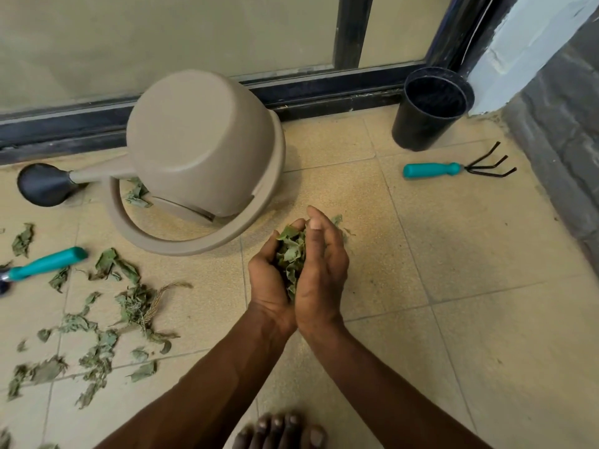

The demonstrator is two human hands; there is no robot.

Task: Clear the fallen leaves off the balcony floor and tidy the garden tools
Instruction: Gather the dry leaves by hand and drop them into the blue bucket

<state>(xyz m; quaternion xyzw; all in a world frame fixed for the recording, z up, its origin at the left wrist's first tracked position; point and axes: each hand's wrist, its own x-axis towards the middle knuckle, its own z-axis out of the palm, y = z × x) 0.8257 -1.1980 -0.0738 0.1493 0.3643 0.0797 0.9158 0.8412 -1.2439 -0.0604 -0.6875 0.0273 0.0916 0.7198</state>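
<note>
Green crumpled leaves (pixel 291 254) are sitting half hidden between the left hand (pixel 270 280) and right hand (pixel 325 270), which are pressing together and cupping them above the floor (pixel 470 286). Two tools are lying well apart: one hand rake (pixel 453 169) and one teal-handled tool (pixel 43 264) running off the left edge, its head blurred.

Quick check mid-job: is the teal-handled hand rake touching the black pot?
Apart. The head view shows a strip of bare floor tile between the black pot and the hand rake, clear of both its handle and its tines.
</note>
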